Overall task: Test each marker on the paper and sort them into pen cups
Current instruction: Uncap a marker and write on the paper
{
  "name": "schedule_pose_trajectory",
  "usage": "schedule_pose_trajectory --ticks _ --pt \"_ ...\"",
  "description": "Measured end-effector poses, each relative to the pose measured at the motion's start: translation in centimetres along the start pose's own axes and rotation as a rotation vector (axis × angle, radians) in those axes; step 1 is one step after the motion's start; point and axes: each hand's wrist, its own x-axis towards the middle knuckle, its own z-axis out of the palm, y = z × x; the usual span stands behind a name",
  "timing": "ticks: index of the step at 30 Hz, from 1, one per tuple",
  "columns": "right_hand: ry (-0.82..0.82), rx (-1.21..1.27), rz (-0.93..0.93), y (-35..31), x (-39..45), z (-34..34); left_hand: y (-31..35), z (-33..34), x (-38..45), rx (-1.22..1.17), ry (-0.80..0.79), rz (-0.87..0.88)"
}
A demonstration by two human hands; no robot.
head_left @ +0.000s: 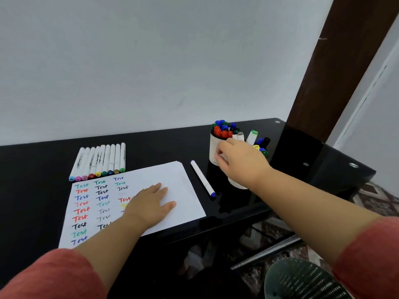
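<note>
A white paper (183, 190) lies on the black table, covered with coloured "Test" words on its left part. My left hand (151, 203) rests flat on it, fingers straight. A row of several white markers (99, 160) lies beyond the paper's far left corner. One white marker with a blue cap (203, 179) lies alone to the right of the paper. Two white pen cups stand at the right: the far cup (213, 147) holds red, blue and green capped markers. My right hand (237, 158) hovers over the near cup (237, 184), fingers curled downward. What it holds is hidden.
The black glass table (43, 169) ends at a white wall behind and has a raised black corner block (302, 152) on the right. A dark wooden post (334, 61) rises there. A green mesh bin (302, 279) stands on the patterned floor below.
</note>
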Motion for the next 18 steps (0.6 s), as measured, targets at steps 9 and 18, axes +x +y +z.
schedule_pose_trajectory --ticks 9,18 --pt "-0.206 -0.025 -0.215 -5.8 4.4 3.4 -6.2 -1.6 -2.2 -0.054 0.004 -0.131" --pt "-0.277 0.064 -0.289 -11.4 11.0 9.4 -12.0 -2.9 -2.0 -0.096 0.036 -0.252"
